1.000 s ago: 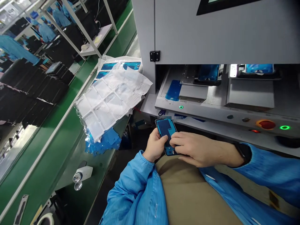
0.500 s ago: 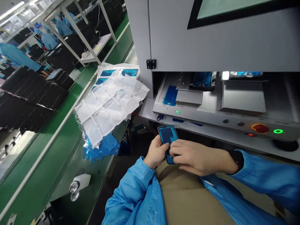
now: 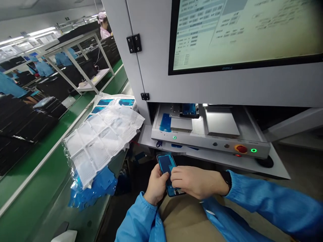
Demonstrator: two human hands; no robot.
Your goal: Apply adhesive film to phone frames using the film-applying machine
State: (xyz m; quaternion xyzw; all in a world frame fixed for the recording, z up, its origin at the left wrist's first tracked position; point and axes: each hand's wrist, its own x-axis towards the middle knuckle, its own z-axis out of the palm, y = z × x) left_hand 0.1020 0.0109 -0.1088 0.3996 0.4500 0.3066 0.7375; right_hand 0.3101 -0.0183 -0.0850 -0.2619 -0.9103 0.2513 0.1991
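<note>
A phone-shaped frame with blue film and a dark panel (image 3: 165,163) is held upright before my body. My left hand (image 3: 155,185) grips its left edge, the thumb lying on its face. My right hand (image 3: 190,179) rests against its right side with fingers curled together; whether they pinch anything is hidden. Ahead, the grey machine's sliding bed (image 3: 161,134) carries a blue-filmed part in a dark holder (image 3: 189,110), a loose blue film (image 3: 165,122) and a silver block (image 3: 222,121).
White plastic trays (image 3: 101,134) lie over blue films (image 3: 98,186) on the green bench (image 3: 45,205) at left. A monitor (image 3: 239,33) is set in the machine above. A red button (image 3: 241,149) sits on the bed's front. Other people are in the background.
The view has tilted up and shifted right, showing more of the monitor. The right-hand fixture has slid back under the machine's cover. Both hands remain on the phone-shaped frame.
</note>
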